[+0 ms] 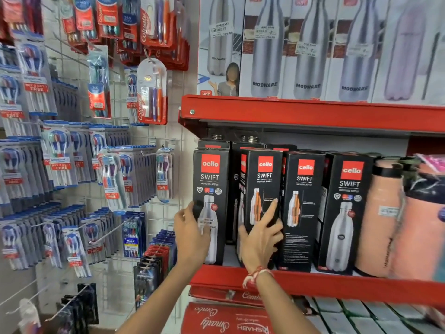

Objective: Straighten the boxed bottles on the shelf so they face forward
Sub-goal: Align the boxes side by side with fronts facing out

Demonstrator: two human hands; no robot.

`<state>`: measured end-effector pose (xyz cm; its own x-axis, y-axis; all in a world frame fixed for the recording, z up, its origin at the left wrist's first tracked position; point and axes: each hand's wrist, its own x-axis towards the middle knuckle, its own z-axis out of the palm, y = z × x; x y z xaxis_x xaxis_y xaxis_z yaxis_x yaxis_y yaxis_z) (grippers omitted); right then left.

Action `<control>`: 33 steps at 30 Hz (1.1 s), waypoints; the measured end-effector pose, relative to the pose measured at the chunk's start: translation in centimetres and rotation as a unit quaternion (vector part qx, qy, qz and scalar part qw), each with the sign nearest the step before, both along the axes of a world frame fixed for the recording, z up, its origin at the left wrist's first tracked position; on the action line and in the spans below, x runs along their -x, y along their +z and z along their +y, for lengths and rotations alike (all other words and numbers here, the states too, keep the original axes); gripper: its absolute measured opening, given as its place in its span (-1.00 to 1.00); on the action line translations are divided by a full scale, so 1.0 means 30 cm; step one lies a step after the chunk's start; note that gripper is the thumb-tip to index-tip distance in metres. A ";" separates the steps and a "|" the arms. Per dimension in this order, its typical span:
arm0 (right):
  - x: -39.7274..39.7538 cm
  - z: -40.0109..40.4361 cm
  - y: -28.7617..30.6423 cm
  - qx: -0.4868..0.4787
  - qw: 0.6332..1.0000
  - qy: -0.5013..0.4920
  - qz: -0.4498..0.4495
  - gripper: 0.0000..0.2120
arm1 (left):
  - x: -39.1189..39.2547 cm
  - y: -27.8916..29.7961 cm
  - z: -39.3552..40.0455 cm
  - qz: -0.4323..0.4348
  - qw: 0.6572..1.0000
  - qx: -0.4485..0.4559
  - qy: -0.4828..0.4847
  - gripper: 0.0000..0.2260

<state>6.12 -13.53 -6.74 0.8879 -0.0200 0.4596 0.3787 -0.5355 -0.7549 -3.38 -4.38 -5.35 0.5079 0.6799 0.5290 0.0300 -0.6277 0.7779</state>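
Observation:
Several black Cello Swift bottle boxes stand in a row on the red middle shelf (337, 284). The leftmost box (212, 179) faces forward, and my left hand (191, 233) grips its left front edge low down. The second box (263, 184) is turned, showing a side panel with an orange bottle picture; my right hand (262, 235) grips its lower part, fingers spread up its face. The third box (302, 208) is turned the same way. The fourth box (346, 213) faces forward. More boxes stand behind the front row.
Peach flasks (382, 220) stand right of the boxes. White Modware bottle boxes (308, 49) fill the upper shelf. A wire grid with hanging toothbrush packs (151, 92) covers the wall to the left. Red boxes (224, 319) lie on the shelf below.

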 end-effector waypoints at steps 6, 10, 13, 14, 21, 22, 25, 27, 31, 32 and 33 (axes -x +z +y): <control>0.001 -0.152 0.037 -0.136 0.967 0.194 -0.094 0.07 | -0.003 0.096 -0.038 0.022 0.985 -0.052 -0.165 -0.45; -0.026 -0.303 0.123 -0.131 0.915 0.374 -0.074 0.05 | -0.017 0.127 -0.086 0.051 0.965 -0.046 -0.253 -0.28; -0.051 -0.383 0.119 -0.113 0.879 0.463 -0.032 -0.04 | -0.044 0.098 -0.129 0.002 0.944 -0.037 -0.328 -0.22; -0.069 -0.388 0.119 -0.103 0.874 0.474 -0.024 -0.03 | -0.058 0.088 -0.140 -0.019 0.945 -0.041 -0.325 -0.21; -0.177 -0.278 0.160 0.015 0.924 0.380 -0.048 0.03 | -0.201 0.039 -0.168 -0.051 0.981 -0.103 -0.159 -0.12; -0.174 -0.271 0.162 0.026 0.926 0.373 -0.049 0.00 | -0.216 0.026 -0.166 -0.045 0.984 -0.092 -0.149 -0.12; -0.180 -0.243 0.146 0.062 0.932 0.353 -0.048 -0.07 | -0.250 -0.018 -0.148 -0.013 0.991 -0.049 -0.124 -0.13; -0.189 -0.222 0.125 0.059 0.935 0.345 -0.052 -0.05 | -0.260 -0.035 -0.147 0.020 0.994 -0.035 -0.106 -0.15; -0.172 -0.219 0.105 0.039 0.933 0.350 -0.068 -0.09 | -0.260 -0.043 -0.147 0.045 0.994 -0.029 -0.093 -0.19; -0.165 -0.225 0.103 0.034 0.931 0.356 -0.072 -0.11 | -0.258 -0.043 -0.151 0.049 0.994 -0.030 -0.091 -0.19; -0.163 -0.231 0.099 0.031 0.928 0.362 -0.081 -0.12 | -0.256 -0.048 -0.156 0.048 0.995 -0.029 -0.088 -0.19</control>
